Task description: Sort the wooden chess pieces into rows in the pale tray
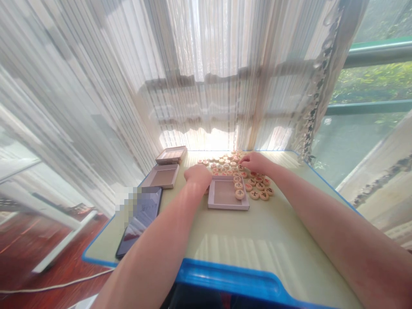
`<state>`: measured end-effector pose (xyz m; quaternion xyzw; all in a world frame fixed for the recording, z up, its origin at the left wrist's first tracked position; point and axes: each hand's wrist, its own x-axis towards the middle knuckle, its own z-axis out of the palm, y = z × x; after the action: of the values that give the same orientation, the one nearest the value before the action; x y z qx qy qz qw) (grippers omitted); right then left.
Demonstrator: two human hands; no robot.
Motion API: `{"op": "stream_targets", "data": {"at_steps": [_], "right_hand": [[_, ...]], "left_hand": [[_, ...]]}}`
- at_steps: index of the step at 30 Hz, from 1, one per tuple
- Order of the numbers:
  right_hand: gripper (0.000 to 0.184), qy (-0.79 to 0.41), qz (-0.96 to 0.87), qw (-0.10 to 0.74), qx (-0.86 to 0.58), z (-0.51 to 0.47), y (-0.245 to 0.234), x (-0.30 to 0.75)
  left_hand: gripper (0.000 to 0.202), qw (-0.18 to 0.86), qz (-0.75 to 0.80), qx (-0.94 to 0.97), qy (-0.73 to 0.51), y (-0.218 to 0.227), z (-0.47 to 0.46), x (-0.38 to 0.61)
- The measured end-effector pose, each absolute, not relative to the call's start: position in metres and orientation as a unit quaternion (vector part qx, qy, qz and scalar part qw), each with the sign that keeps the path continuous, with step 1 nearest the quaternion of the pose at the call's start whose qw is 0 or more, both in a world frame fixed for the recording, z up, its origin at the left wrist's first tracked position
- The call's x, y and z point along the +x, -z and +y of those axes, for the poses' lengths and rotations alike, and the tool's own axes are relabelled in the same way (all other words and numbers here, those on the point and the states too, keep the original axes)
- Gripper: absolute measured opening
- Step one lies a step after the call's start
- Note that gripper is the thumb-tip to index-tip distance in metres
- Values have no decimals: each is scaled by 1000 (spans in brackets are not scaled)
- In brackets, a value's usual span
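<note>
A shallow pale box [225,205] lies on the table in front of me, with up to three round wooden game pieces [239,186] in a column along its right side. My left hand [198,176] rests curled at the box's far left corner; what its fingers hold is hidden. My right hand [255,162] is over the heap of wooden discs [225,165] behind the box, fingers pinched together on one disc. More discs [260,189] lie to the right of the box.
Two more shallow box halves [162,176] [171,155] sit at the table's left back. A dark phone [139,219] lies near the left edge. The table [257,244] has a blue rim. Sheer curtains hang right behind it.
</note>
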<state>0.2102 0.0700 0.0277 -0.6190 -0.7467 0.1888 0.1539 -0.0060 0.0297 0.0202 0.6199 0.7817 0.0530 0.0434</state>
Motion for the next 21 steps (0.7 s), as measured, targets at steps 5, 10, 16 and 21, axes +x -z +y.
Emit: {"op": "stream_targets", "data": {"at_steps": [5,10,16,21], "right_hand": [[22,-65,-771,189,-605,75,-25,214],[23,-62,-767,189,-610,76,-22,216],[22,-60,-763,200,-612,79,-19,220],[24,-75,-758,202,-615,80,-16,221]], "left_hand": [[28,51,775,626,-68,-20,29,-6],[31,61,769,632,-77,-24,24,-5],[34,66,771,629,-68,-25,23,-3],[29,60,771,630,-71,-22,26,-5]]}}
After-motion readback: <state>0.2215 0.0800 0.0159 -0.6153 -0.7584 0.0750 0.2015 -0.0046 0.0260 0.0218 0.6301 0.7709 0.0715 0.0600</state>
